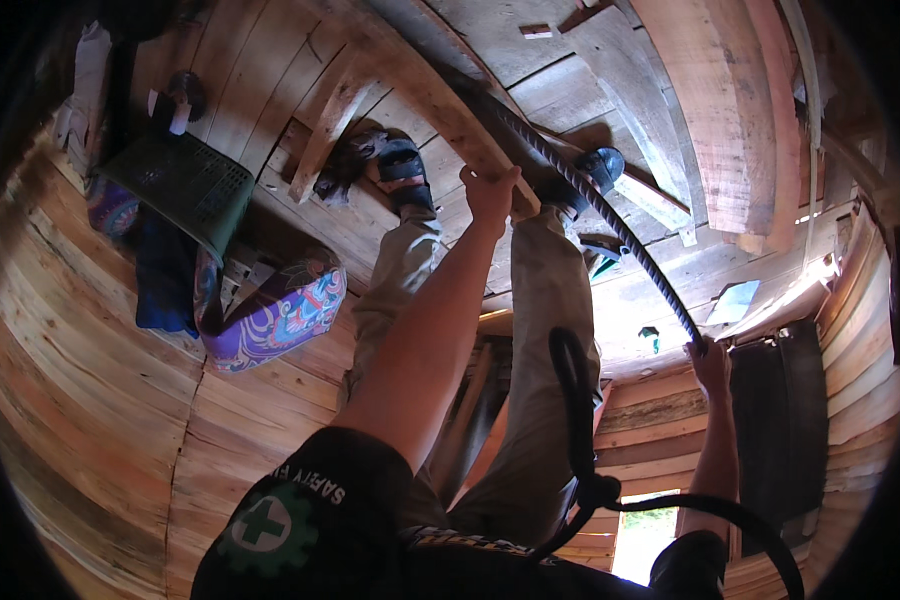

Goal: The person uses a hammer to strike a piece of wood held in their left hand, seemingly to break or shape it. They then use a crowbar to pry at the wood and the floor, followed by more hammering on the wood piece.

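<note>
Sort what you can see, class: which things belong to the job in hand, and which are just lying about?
Job in hand:
- wooden beam, held near its end by the left hand
- dark twisted bar, in the right hand

Probably just lying about:
- plastic crate
- purple patterned item
- short wood piece

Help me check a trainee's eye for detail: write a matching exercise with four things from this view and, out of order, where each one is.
Things:
1. wooden plank
2. dark ribbed bar
3. perforated crate
4. sandals

Places:
A. on the person's feet
B. gripped at its lower end by the right hand
C. toward the upper left of the picture
D. held near its end by the left hand

Right pairs: 1-D, 2-B, 3-C, 4-A.
</note>
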`<state>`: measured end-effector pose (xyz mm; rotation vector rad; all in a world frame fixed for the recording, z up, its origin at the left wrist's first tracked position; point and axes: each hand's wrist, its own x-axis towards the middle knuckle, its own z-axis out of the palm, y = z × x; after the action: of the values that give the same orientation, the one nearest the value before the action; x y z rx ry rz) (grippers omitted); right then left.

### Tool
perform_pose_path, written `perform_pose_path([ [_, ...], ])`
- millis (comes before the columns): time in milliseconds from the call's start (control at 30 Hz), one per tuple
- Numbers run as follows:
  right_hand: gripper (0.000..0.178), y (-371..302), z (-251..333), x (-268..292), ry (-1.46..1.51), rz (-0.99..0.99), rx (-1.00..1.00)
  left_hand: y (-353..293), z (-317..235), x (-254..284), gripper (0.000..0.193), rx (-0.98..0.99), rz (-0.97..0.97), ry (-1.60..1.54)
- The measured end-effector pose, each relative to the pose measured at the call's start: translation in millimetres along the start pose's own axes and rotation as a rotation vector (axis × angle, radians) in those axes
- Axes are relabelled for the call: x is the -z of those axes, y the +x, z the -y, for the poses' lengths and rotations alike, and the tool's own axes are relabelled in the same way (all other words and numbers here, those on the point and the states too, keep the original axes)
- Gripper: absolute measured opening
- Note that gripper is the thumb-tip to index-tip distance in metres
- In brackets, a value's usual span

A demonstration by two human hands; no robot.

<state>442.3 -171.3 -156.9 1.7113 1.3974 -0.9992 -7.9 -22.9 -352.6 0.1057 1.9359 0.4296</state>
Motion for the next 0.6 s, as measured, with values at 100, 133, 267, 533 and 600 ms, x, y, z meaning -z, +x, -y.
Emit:
perform_pose_path([
  [100, 0.032, -49, 19, 5, 0.18, 0.073, -0.062, 28, -2, 8, 0.082, -0.1, 0.033, 0.112],
  [133, 0.032, -70, 21, -1, 0.277, 0.061, -0.079, 35, -7, 9, 0.08, -0.134, 0.061, 0.165],
  [267, 0.03, -120, 114, 58, 0.263, 0.218, -0.254, 52, -9, 14, 0.078, -0.138, 0.15, 0.206],
  [533, 0.025, -169, 203, 141, 0.16, 0.217, -0.278, 41, -6, 32, 0.082, -0.127, 0.186, 0.267],
  [600, 0.029, -172, 218, 163, 0.172, 0.194, -0.334, 48, 0, 36, 0.083, -0.153, 0.21, 0.204],
])
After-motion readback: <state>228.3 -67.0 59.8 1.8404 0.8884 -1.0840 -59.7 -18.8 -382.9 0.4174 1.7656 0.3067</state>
